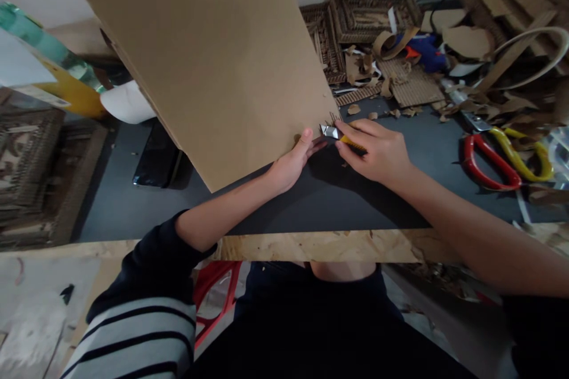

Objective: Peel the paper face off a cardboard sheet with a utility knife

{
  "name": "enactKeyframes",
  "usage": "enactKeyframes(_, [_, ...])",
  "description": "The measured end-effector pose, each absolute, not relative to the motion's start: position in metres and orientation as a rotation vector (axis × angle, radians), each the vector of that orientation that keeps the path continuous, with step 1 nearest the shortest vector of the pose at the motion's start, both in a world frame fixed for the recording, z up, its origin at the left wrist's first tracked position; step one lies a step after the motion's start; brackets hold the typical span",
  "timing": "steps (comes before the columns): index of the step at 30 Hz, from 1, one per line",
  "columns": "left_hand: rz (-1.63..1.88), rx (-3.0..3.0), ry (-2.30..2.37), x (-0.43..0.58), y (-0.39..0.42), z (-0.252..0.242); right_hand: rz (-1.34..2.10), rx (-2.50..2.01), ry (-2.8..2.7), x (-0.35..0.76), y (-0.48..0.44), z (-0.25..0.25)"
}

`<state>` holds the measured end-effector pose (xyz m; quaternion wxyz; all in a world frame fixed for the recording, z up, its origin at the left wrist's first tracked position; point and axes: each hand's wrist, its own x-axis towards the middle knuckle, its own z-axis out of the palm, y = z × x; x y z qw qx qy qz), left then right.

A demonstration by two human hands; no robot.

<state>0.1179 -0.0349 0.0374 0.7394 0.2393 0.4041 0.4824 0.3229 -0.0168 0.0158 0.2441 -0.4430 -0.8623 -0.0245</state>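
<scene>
A large brown cardboard sheet (pixel 222 59) stands tilted over the dark work surface, its lower edge towards me. My left hand (pixel 291 163) grips that lower edge near the right corner, thumb on the front face and fingers behind. In my right hand (pixel 377 148) is a utility knife (pixel 331 131) with a yellow handle and a metal tip. The knife's tip lies at the sheet's lower right corner, close to my left fingertips. Short dark pen-like marks show on the cardboard beside the blade. Whether the blade is in the cardboard I cannot tell.
Scissors (pixel 491 163) with red and yellow handles lie at right among cardboard scraps (pixel 418 83). Woven-look trays (pixel 373 15) stand behind. A black phone (pixel 157 154), a white roll (pixel 127 102) and a green bottle (pixel 48 44) are at left. The wooden table edge (pixel 320 247) runs before me.
</scene>
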Motion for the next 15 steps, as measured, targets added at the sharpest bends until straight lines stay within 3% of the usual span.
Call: enactKeyframes(15, [1.056,0.635,0.908,0.116,-0.031,0.027,-0.222,-1.205,-2.328,0.312,-0.027,0.014])
